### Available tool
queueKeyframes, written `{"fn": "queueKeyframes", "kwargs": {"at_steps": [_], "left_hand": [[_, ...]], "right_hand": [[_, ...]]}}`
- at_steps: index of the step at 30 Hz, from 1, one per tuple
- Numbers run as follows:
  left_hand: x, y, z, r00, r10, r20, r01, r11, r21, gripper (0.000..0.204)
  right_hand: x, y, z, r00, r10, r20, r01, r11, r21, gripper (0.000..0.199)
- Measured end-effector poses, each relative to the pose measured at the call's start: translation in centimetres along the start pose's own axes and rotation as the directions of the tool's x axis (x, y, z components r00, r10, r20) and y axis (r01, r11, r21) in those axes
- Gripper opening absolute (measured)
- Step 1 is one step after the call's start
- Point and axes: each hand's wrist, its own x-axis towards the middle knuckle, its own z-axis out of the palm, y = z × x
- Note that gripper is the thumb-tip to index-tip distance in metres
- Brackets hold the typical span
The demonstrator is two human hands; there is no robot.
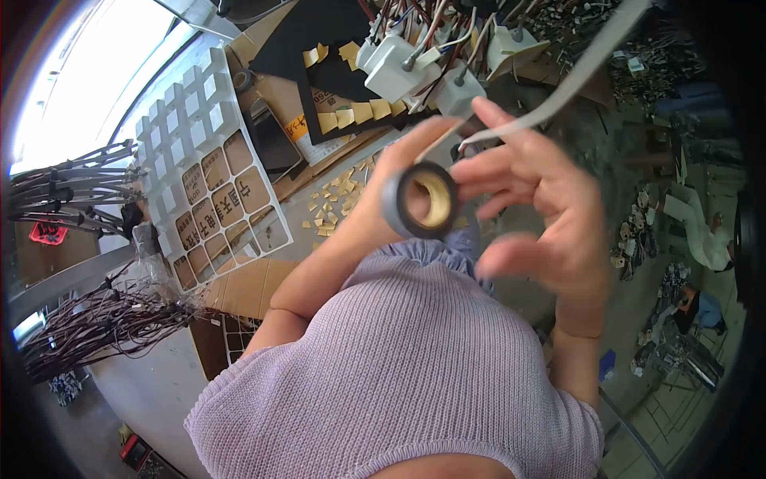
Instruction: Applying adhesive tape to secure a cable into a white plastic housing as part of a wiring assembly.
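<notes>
A roll of dark tape (pixel 439 206) with a yellowish core is held in my left hand (pixel 391 172), its open side tilted toward the right. The left fingers reach past the roll toward the white plugs, and a thin pale strand shows near their tips. Beside the roll, my right hand (pixel 546 199) is raised with its fingers spread and thumb apart, somewhat blurred. A pale grey flat strip (pixel 582 68) comes down from the upper right and crosses by my right index finger; whether it is touched there is unclear. White plug housings (pixel 399 68) with wires sit just beyond my hands.
At the left lies a white plastic grid tray (pixel 195 128) over cardboard. A phone (pixel 271 140) and small yellow paper pieces (pixel 339 199) lie near it. Bundled cables (pixel 88 327) lie at the lower left. People (pixel 698 231) and more cables are at the far right.
</notes>
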Motion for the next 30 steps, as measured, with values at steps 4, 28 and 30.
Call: {"fn": "queueKeyframes", "kwargs": {"at_steps": [4,28,30], "left_hand": [[0.5,1.3,-0.1,0.791,-0.191,0.582,0.461,0.811,-0.36,0.051],[1.6,-1.2,-0.5,0.39,0.018,0.921,0.744,0.583,-0.326,0.056],[1.4,-1.4,-0.7,0.539,-0.062,0.84,0.627,0.696,-0.35,0.054]], "right_hand": [[3.0,2.2,-5.0,0.983,-0.092,0.16,0.113,0.986,-0.124,0.048],[7.7,2.3,-5.8,0.615,-0.335,0.714,0.618,0.767,-0.173,0.026],[7.1,1.6,-5.9,0.673,-0.282,0.683,0.611,0.733,-0.299,0.025]]}}
